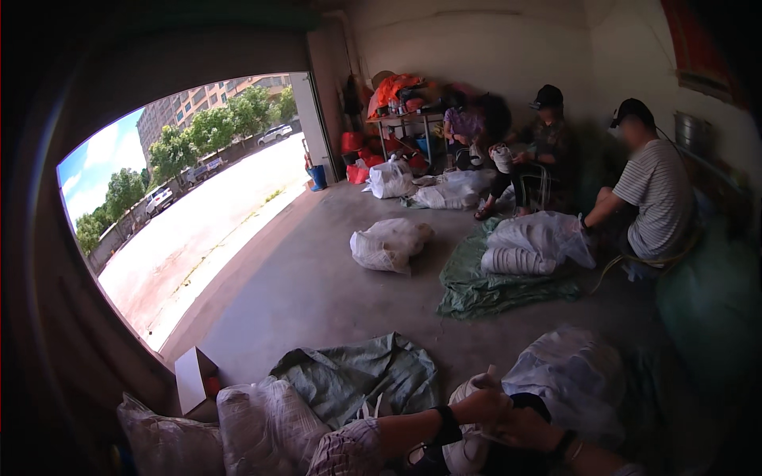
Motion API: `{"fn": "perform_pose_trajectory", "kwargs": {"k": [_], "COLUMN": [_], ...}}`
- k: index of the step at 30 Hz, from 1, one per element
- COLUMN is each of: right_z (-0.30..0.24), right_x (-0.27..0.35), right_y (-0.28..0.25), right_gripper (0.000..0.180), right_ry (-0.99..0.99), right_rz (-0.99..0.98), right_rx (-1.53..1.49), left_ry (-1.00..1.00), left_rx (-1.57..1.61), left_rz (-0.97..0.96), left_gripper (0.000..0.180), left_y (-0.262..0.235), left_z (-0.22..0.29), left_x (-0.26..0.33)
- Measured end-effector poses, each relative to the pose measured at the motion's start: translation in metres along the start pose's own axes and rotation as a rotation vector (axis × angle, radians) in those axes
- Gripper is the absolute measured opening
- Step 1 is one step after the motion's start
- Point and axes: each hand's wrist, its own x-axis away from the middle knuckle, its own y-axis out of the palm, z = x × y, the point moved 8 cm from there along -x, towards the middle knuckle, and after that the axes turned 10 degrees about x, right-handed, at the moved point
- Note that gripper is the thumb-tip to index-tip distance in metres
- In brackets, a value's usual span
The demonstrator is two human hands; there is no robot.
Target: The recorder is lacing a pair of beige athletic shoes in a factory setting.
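Note:
At the lower edge, right of centre, my hands meet close together. My left hand (pixel 482 406), with a dark band at its wrist, has its fingers curled beside a cream-coloured, cloth-like item (pixel 470 385). My right hand (pixel 525 431) is closed against it from the right, also with a dark wristband. What the fingertips pinch is hidden between the hands. More cream material (pixel 467 454) shows below, and something black (pixel 530 404) lies behind the hands. A clear plastic bag with pale contents (pixel 567 373) sits just beyond my right hand.
Stuffed whitish bags (pixel 266 424) and a green woven sheet (pixel 357 377) lie to the left. Ahead are another white bag (pixel 390 244) and a green sheet (pixel 508 295) with stacked pale items (pixel 517 262). Several people sit at work near a cluttered table (pixel 405 117). A wide doorway opens at left.

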Motion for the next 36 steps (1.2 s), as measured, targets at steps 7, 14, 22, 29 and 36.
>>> {"fn": "perform_pose_trajectory", "kwargs": {"k": [7, 14, 22, 29, 36], "right_z": [-0.002, -0.007, 0.005, -0.002, -0.007], "right_x": [0.016, 0.020, 0.026, 0.025, 0.013], "right_y": [0.008, 0.011, 0.029, 0.007, 0.000], "right_gripper": [0.011, 0.011, 0.015, 0.012, 0.021], "right_ry": [-0.105, -0.071, -0.025, -0.009, 0.213], "right_rz": [0.184, 0.162, 0.179, 0.164, 0.166], "right_rx": [0.334, 0.459, 0.424, 0.385, 0.029], "left_ry": [-0.104, -0.235, -0.145, -0.144, -0.493], "left_rx": [0.163, 0.121, 0.175, 0.106, 0.943], "left_rz": [-0.061, -0.196, -0.020, -0.197, 0.529], "left_gripper": [0.017, 0.021, 0.026, 0.026, 0.016], "left_y": [-0.014, -0.013, 0.007, -0.007, -0.071], "left_z": [0.017, 0.018, 0.012, 0.013, -0.001], "left_x": [-0.003, -0.009, 0.000, 0.003, 0.048]}}
